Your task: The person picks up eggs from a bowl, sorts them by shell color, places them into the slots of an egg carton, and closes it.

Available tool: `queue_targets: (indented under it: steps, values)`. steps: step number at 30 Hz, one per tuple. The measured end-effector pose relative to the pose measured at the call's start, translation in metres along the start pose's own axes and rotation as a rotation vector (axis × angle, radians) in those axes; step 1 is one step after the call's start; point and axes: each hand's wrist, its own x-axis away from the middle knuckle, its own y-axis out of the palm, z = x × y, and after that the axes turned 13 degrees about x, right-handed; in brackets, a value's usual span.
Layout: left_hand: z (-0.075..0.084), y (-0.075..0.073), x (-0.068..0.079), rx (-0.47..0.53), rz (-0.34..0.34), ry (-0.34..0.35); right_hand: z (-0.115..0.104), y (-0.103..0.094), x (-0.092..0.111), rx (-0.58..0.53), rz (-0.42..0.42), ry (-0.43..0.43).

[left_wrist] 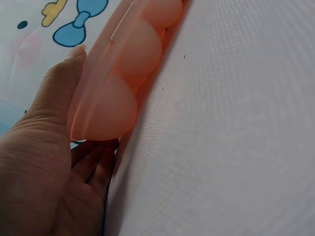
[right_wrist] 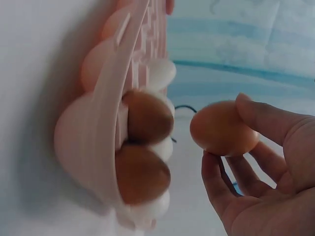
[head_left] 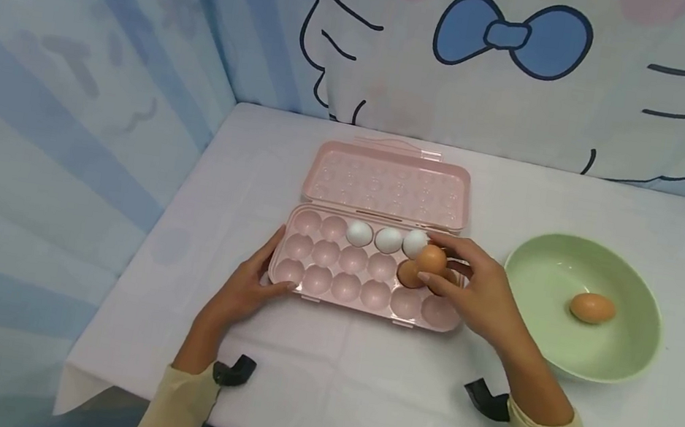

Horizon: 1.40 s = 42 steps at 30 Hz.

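My right grip point(head_left: 482, 293) is pinching a brown egg point(head_left: 431, 259) just above this pink carton's point(head_left: 352, 261) right end. Left grip's point(head_left: 246, 291) got the left end.

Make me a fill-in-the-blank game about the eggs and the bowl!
1. The right hand pinches an egg coloured ____.
2. The left hand holds the corner of an egg carton coloured ____.
3. For the person, the green bowl stands to the ____ of the carton.
4. The number of eggs lying in the bowl is ____.

Missing words: brown; pink; right; one.
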Motion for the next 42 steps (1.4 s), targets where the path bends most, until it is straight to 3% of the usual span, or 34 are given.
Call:
queue_targets:
  steps: [5, 15, 24, 30, 42]
  values:
    - [-0.006, -0.002, -0.001, 0.022, -0.009, 0.008, -0.006, 0.02, -0.014, -0.085, -0.039, -0.003]
    - [-0.006, -0.002, -0.001, 0.022, -0.017, 0.01, -0.011, 0.046, -0.027, -0.121, -0.057, -0.032]
    - [-0.004, -0.003, -0.001, -0.001, -0.006, -0.016, -0.003, 0.056, -0.03, 0.148, -0.003, -0.046]
    - [-0.005, -0.002, -0.001, -0.001, -0.009, -0.006, 0.002, 0.058, -0.029, 0.255, -0.021, -0.013]
    - [-0.005, -0.003, 0.0, -0.001, -0.005, -0.006, 0.005, 0.058, -0.031, 0.241, 0.005, -0.047]
